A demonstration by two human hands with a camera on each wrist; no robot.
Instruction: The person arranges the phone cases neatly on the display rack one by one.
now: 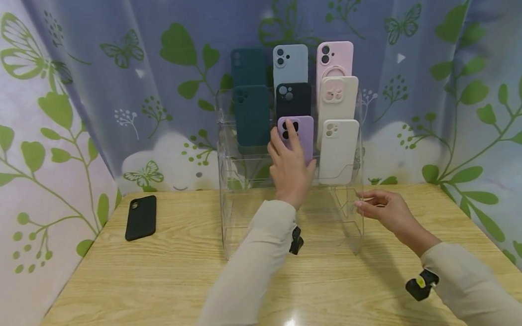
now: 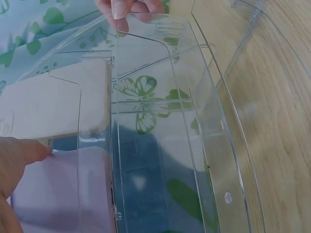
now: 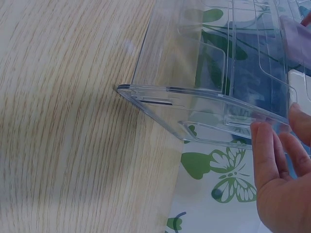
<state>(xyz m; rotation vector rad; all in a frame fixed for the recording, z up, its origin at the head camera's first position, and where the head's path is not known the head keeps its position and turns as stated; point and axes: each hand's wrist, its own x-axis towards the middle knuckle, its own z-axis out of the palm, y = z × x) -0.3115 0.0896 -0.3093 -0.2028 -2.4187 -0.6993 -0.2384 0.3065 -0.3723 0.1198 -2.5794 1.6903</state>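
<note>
A clear acrylic tiered stand (image 1: 291, 225) stands on the table, with phone cases leaning on its upper tiers. My left hand (image 1: 290, 173) grips a purple phone case (image 1: 306, 135) in the middle column, fingers over its front and left edge, thumb at its right edge. In the left wrist view the thumb (image 2: 29, 151) lies along the top of the purple case (image 2: 63, 194). At the stand's right side, my right hand (image 1: 394, 214) pinches the edge of the clear side panel (image 3: 204, 94) between thumb and fingertips. A white case (image 1: 338, 153) sits right of the purple one.
Behind the purple case are a black case (image 1: 294, 98) and a light blue case (image 1: 291, 64). Dark green cases (image 1: 252, 116) fill the left column; cream (image 1: 348, 95) and pink (image 1: 335, 56) cases stand at right. Another black case (image 1: 140, 217) lies on the table (image 1: 182, 267) at left.
</note>
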